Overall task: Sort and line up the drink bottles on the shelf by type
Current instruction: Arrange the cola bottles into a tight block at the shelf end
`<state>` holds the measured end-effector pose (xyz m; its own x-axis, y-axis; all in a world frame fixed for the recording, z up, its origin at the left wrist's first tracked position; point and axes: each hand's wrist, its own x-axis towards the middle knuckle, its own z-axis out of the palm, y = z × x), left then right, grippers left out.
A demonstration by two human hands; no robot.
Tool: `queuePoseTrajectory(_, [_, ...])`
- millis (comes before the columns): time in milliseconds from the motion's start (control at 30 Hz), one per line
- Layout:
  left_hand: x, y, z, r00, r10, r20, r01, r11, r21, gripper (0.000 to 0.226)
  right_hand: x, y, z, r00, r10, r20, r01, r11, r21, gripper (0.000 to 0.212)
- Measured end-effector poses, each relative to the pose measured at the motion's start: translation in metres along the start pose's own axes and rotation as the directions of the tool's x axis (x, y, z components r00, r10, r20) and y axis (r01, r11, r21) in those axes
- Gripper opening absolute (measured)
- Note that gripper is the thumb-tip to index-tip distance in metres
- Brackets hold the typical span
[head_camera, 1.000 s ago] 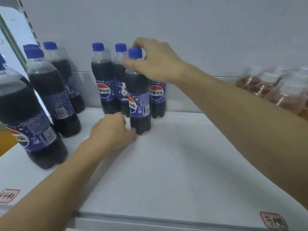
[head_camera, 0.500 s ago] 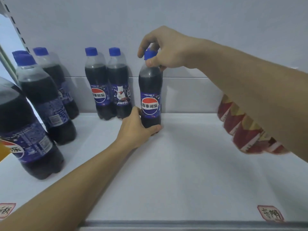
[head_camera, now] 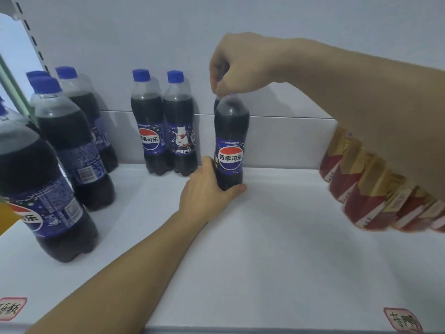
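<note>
I see one small cola bottle point(head_camera: 230, 145) upright on the white shelf point(head_camera: 265, 237), near the back wall, a gap right of two matching small bottles point(head_camera: 166, 126). It's dark cola in clear plastic with a blue label, a red-white-blue round logo with Chinese characters facing me. Cap hidden under fingers. A second bottle may stand right behind it; only a sliver shows, can't tell.

My right hand point(head_camera: 237, 66) comes from above, fingers curled down around the cap and neck, grasping the top of the bottle. My left hand point(head_camera: 207, 191) wraps the bottle's base, thumb in front at the bottom, holding it.

The pair of small bottles stands touching each other at the back, blue caps on, one label logo-forward, the other showing "PEPSI" text. Larger cola bottles point(head_camera: 69, 150) sit in a row at far left, running front to back. Red-and-gold labelled bottles point(head_camera: 366, 196) are at right, blurred, partly behind my right forearm. Handwritten price tags point(head_camera: 403, 320) on the shelf's front edge, left and right.
</note>
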<state>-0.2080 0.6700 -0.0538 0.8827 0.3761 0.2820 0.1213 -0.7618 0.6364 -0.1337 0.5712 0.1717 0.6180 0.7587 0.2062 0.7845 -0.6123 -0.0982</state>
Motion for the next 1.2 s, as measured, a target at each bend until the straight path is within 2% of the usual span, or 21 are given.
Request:
queuePoseTrajectory(33, [-0.001,0.000,-0.002,1.000,-0.006,0.009,0.006,1.000,-0.010,0.072,0.005,-0.006,-0.001,0.998,-0.025,-0.058,0.024,1.000,-0.017,0.012])
queuePoseTrajectory(133, [-0.005,-0.004,-0.015,0.999,-0.045,0.005,0.045,0.994,-0.100,0.070,0.036,-0.027,0.002,0.980,-0.097,-0.174,0.087,0.994,-0.069,0.038])
queuePoseTrajectory(233, [-0.003,-0.012,-0.032,0.992,-0.085,-0.098,0.063,0.976,-0.211,0.046,0.068,-0.043,0.011,0.992,-0.114,-0.044,0.108,0.986,-0.131,0.047])
queuePoseTrajectory(333, [0.004,-0.017,-0.044,0.964,-0.163,-0.210,0.120,0.972,-0.202,0.029,0.088,-0.048,0.019,0.997,-0.071,0.028,0.073,0.992,-0.100,0.039])
queuePoseTrajectory(467, [0.008,-0.021,-0.044,0.942,-0.205,-0.267,0.164,0.972,-0.166,0.040,0.097,-0.048,0.022,0.997,-0.064,0.047,0.067,0.996,-0.055,0.038])
queuePoseTrajectory(600, [0.010,-0.024,-0.040,0.937,-0.225,-0.269,0.181,0.967,-0.180,0.057,0.091,-0.046,0.020,0.986,-0.101,0.133,0.105,0.994,-0.027,0.026])
queuePoseTrajectory(667, [0.011,-0.025,-0.039,0.936,-0.234,-0.261,0.188,0.963,-0.191,0.060,0.088,-0.044,0.018,0.987,-0.123,0.107,0.130,0.990,-0.057,0.018])
queuePoseTrajectory(867, [0.014,-0.030,-0.034,0.952,-0.235,-0.197,0.194,0.959,-0.204,0.061,0.090,-0.037,0.021,0.984,-0.160,0.080,0.176,0.945,-0.275,0.012])
queuePoseTrajectory(1033, [0.019,-0.032,-0.026,0.966,-0.214,-0.147,0.181,0.961,-0.209,0.064,0.091,-0.030,0.024,0.994,-0.104,0.030,0.107,0.913,-0.394,0.036])
queuePoseTrajectory(1200, [0.022,-0.036,-0.025,0.977,-0.177,-0.118,0.148,0.963,-0.224,0.071,0.092,-0.030,0.026,1.000,-0.008,0.024,0.018,0.907,-0.421,0.038])
